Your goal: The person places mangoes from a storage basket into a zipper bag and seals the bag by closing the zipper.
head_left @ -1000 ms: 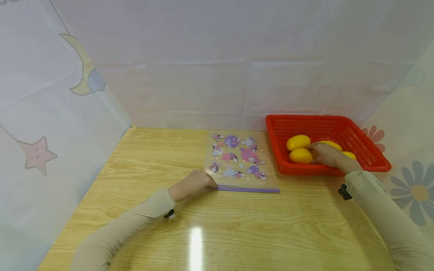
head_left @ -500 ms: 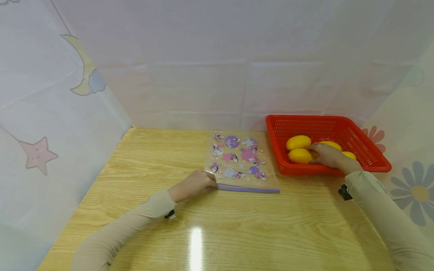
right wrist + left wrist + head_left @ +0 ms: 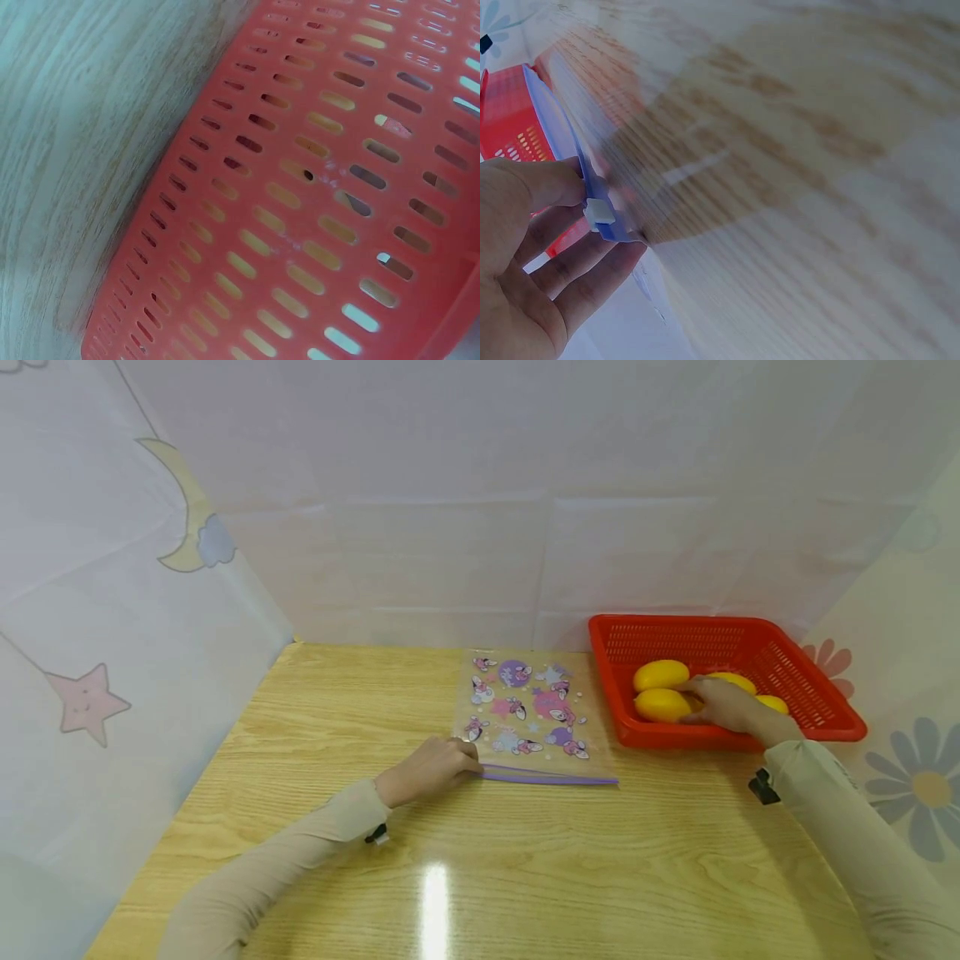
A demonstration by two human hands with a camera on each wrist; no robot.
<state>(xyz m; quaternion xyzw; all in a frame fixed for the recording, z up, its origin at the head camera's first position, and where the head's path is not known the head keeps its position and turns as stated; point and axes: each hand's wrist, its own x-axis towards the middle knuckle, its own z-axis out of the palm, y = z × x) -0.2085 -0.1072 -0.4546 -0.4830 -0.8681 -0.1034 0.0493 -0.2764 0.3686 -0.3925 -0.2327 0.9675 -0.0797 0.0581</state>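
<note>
Pale sheeting [image 3: 420, 460], printed with a moon [image 3: 177, 485], a star [image 3: 86, 702] and flowers [image 3: 930, 789], is seen behind and beside a wood-grain surface [image 3: 525, 868] in the head view. A transparent bag [image 3: 528, 722] with pink and purple figures is laid flat on the surface, its purple closure strip [image 3: 551, 779] turned towards the wearer. Two purple lines of the strip are seen spread apart towards the left and joined at the right end. The strip's left end is pinched by the left hand [image 3: 431, 770]. To the right of the bag, a red slotted basket [image 3: 686, 737] is placed; yellow fruit-shaped objects [image 3: 660, 675] are contained in it. The right hand [image 3: 726, 703] is held inside the basket, at the right end of the nearest yellow object [image 3: 660, 705]; whether it is gripped cannot be told. The hands are kept well apart.

Left wrist view: the strip is held at its corner between thumb and fingers, beside a whitish slider [image 3: 600, 214]. Part of the basket is seen beyond.

Right wrist view: the basket's slotted outer side is shown, with yellow visible through many slots.
</note>
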